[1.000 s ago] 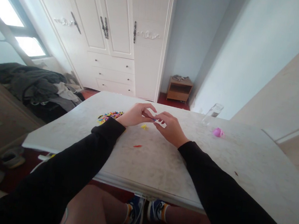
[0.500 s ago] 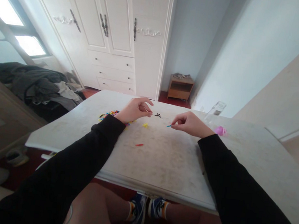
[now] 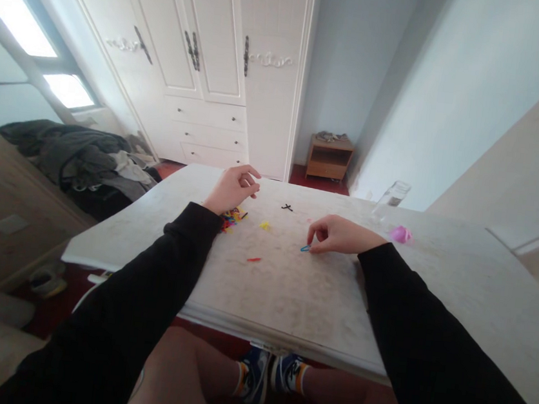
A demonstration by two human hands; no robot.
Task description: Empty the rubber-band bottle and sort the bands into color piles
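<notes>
My right hand (image 3: 336, 234) pinches a small blue rubber band (image 3: 305, 249) at the table surface, the band's narrow loop showing past the fingertips. My left hand (image 3: 233, 189) is raised at the far left of the table, its fingers loosely bent and apart, with nothing seen in them. Beside and below its wrist lies a heap of colourful rubber bands (image 3: 232, 220), partly hidden by the sleeve. Between the hands are a yellow cluster of bands (image 3: 265, 226) and black bands (image 3: 287, 208) lying crossed. Nearer to me sits a red band (image 3: 254, 259).
A clear glass bottle (image 3: 391, 199) and a pink-purple object (image 3: 401, 234) stand at the right on the white table (image 3: 268, 299). A white wardrobe (image 3: 269, 118) and a small wooden cabinet (image 3: 329, 159) are beyond. Dark clothes (image 3: 80, 154) are heaped at the left.
My right hand has come closer to me with the blue band, which now shows as a loop. My left hand has moved left and back, away from the black bands.
</notes>
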